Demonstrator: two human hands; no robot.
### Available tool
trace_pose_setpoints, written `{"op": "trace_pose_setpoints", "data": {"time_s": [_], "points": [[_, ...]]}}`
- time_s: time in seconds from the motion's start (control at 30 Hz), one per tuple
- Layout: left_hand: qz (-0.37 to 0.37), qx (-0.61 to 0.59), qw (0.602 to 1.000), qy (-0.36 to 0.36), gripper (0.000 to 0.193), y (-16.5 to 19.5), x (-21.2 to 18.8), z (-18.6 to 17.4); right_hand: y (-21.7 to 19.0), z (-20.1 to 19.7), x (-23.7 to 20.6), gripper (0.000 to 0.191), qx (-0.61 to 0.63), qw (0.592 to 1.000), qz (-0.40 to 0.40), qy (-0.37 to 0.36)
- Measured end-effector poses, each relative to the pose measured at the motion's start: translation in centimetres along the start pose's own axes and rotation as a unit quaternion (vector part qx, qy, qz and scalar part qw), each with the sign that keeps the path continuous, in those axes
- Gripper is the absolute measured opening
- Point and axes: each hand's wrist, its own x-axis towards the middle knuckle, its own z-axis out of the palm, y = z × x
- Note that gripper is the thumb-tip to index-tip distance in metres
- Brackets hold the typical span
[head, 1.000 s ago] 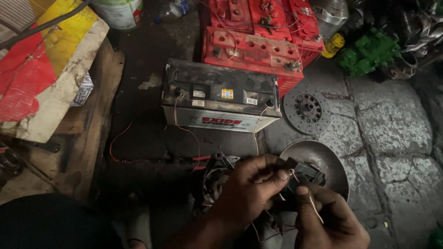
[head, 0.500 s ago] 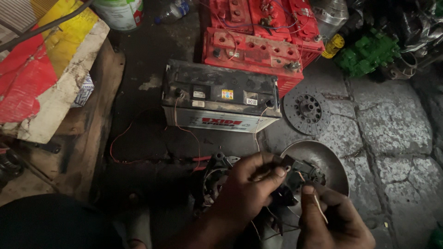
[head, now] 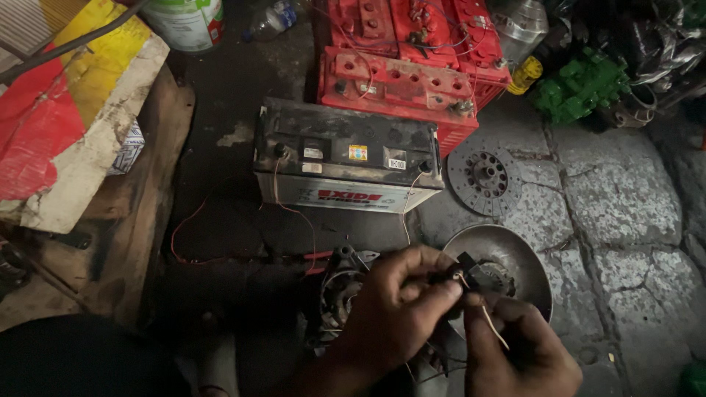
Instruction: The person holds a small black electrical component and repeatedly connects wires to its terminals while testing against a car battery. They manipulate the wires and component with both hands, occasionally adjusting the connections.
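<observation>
Little has been moved since before: a black part (head: 465, 266) is pinched in the left hand (head: 401, 305), a thin wire (head: 491, 323) in the right hand (head: 518, 353), above the battery (head: 346, 158).

A small black electrical part (head: 465, 266) sits pinched at lower centre of the frame, a thin pale wire (head: 491, 323) slanting down-right from it.

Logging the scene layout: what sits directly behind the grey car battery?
Behind the grey battery stand red batteries with wires across their tops. Their lower fronts are covered by the grey one, so whether they touch is unclear.
</observation>
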Motion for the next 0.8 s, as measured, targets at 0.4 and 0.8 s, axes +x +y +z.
{"op": "trace_pose_setpoints", "data": {"time_s": [0.4, 0.8], "points": [[0.09, -0.016, 0.996, 0.007, 0.02, -1.0, 0.6, 0.1, 1.3, 0.2, -0.3, 0.01, 0.03, 0.997, 0.064, -0.027], [0.073, -0.109, 0.991, -0.026, 0.016, -1.4, 1.2, -0.1, 1.8, 0.3, -0.7, 0.016, 0.034, 0.999, -0.004, -0.042]]}}
